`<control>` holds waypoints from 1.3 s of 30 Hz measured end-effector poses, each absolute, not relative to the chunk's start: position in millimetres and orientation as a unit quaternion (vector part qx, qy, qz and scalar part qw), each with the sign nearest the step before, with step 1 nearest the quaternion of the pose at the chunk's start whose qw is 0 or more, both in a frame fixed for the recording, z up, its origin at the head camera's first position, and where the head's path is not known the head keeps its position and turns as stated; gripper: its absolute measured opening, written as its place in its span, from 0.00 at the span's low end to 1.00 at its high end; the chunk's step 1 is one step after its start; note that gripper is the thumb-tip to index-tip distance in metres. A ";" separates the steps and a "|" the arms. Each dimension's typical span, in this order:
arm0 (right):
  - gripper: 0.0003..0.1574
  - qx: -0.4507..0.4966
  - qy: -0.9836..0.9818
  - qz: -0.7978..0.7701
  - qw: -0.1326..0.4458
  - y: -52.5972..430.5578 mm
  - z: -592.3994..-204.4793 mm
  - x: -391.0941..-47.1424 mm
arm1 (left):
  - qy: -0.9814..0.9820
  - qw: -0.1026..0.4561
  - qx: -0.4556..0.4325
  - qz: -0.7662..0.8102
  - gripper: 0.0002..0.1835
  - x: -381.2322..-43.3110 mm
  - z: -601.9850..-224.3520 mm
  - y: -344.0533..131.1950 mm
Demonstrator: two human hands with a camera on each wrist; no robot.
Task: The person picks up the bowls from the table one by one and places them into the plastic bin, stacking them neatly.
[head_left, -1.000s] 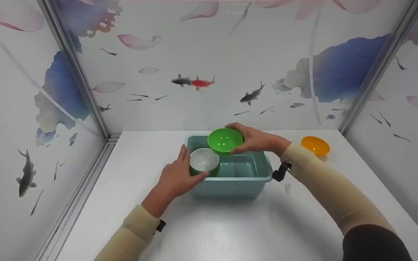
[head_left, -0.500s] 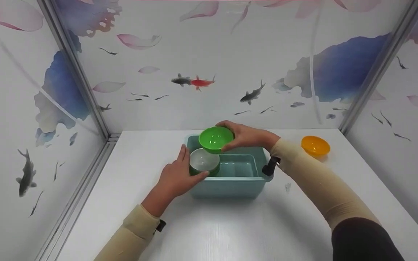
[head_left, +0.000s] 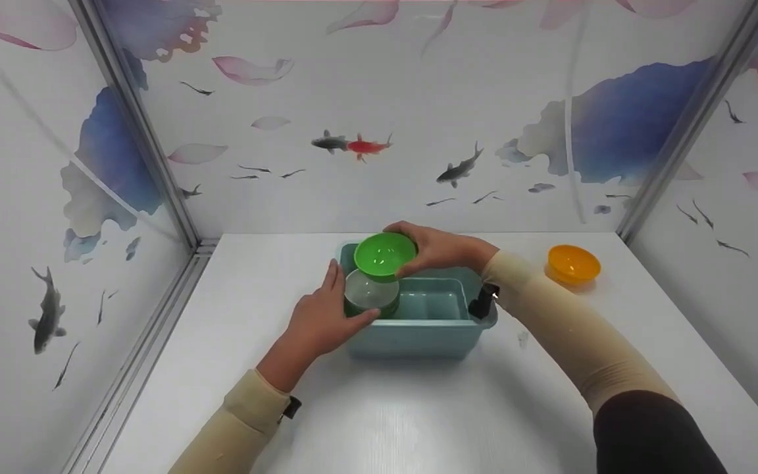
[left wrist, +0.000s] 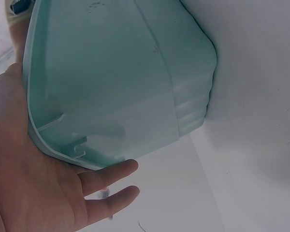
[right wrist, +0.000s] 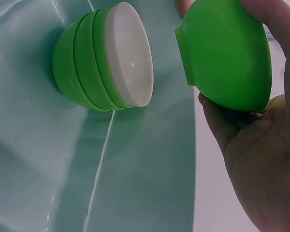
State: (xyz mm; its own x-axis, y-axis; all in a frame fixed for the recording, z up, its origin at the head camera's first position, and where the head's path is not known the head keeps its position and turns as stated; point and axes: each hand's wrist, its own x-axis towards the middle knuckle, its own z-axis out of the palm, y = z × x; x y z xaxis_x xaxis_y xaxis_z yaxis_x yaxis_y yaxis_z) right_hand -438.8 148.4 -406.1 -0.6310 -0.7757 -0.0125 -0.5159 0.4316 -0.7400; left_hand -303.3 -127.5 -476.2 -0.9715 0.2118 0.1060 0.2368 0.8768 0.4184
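My right hand (head_left: 438, 247) grips a bright green bowl (head_left: 385, 255), tilted so its hollow faces the head camera. Below it, inside the left end of a blue-green plastic bin (head_left: 412, 339), stands a stack of green bowls (right wrist: 79, 63) topped by a white bowl (right wrist: 130, 58). In the right wrist view the held bowl is apart from the stack, with thumb and fingers on its sides. My left hand (head_left: 318, 321) rests against the bin's near-left corner, fingers straight along the left side and thumb over the near rim; in the left wrist view some fingers are hidden.
An orange bowl (head_left: 574, 264) sits on the white table (head_left: 392, 415) beyond the right forearm. Printed panels (head_left: 379, 79) with fish and petals enclose the back and sides, joined by metal corner posts (head_left: 135, 125).
My right hand has carried the green bowl leftward, from above the bin's middle to over the stack's far edge. The left hand has stayed on the bin's corner.
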 end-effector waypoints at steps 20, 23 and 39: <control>0.62 -0.388 0.829 -0.347 0.205 136.8 -418.4 -448.6 | -0.966 0.032 -0.120 -0.226 0.65 -303.9 -475.0 -128.7; 0.63 -0.391 0.826 -0.347 0.210 136.1 -419.4 -450.9 | -0.966 0.029 -0.117 -0.229 0.66 -303.4 -474.8 -128.0; 0.63 -0.385 0.831 -0.329 0.229 130.8 -432.7 -458.4 | -0.968 0.027 -0.111 -0.222 0.66 -304.6 -477.0 -127.9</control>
State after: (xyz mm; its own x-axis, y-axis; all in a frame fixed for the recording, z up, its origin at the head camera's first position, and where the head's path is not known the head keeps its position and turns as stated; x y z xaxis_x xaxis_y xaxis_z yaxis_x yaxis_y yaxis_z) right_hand -458.4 130.8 -432.7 -0.5978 -0.7915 -0.1272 -0.4895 0.4861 -0.7240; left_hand -304.6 -127.9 -477.0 -0.9737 0.2040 0.1013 0.2278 0.8769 0.4232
